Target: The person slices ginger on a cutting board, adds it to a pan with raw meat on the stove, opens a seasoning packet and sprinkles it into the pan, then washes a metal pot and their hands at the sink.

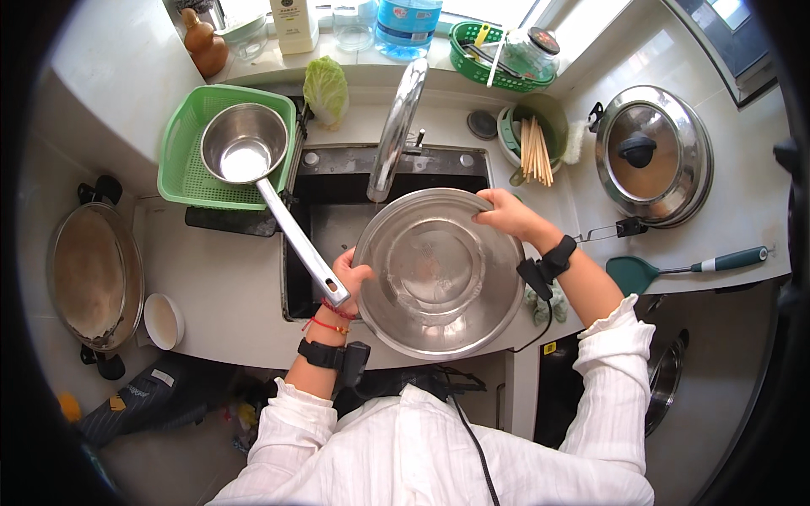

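A wide stainless steel basin [436, 265] is held between both hands over the right part of the sink [335, 237]. My left hand [351, 278] grips its left rim, with the thumb on the inner edge. On the far right rim, my right hand [509, 215] has its thumb over the edge and its fingers hidden beneath. A little clear water seems to lie in the basin. The chrome faucet [398, 126] ends just beyond the basin's far rim. The handle of a steel ladle pot [243, 145] reaches over my left wrist.
The pot rests in a green plastic basket [180, 152] left of the sink. Behind stands a Chinese cabbage piece [326, 92]. To the right are chopsticks [536, 152] in a holder, a lidded pot [655, 155] and a green spatula [686, 269]. A white bowl [164, 321] sits at left.
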The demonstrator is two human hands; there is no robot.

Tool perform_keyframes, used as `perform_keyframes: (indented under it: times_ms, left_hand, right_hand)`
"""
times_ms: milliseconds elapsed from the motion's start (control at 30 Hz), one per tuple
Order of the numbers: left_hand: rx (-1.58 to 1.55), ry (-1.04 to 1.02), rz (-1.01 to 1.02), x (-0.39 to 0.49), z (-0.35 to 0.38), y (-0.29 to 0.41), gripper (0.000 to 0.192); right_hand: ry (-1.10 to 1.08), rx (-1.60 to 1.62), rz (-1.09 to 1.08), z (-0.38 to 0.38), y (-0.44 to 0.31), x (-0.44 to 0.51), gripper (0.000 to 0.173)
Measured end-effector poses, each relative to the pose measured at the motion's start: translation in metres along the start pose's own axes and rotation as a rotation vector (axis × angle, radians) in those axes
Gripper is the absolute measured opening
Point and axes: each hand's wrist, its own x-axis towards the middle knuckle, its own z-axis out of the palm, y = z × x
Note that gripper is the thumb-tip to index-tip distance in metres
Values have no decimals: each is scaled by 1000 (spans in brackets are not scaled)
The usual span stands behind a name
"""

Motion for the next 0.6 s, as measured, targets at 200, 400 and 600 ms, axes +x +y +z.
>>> perform_keyframes:
  times_ms: [200, 400, 600]
  left_hand:
    - [-275, 86, 140, 2, 4, -3, 39]
    - [-199, 252, 279, 11, 11, -23, 51]
    - [-97, 256, 343, 5, 26, -23, 51]
  right_hand:
    - [548, 59, -6, 49, 52, -33, 25]
    - [761, -513, 47, 140, 70, -62, 61]
    - [261, -1176, -262, 104, 54, -19, 75]
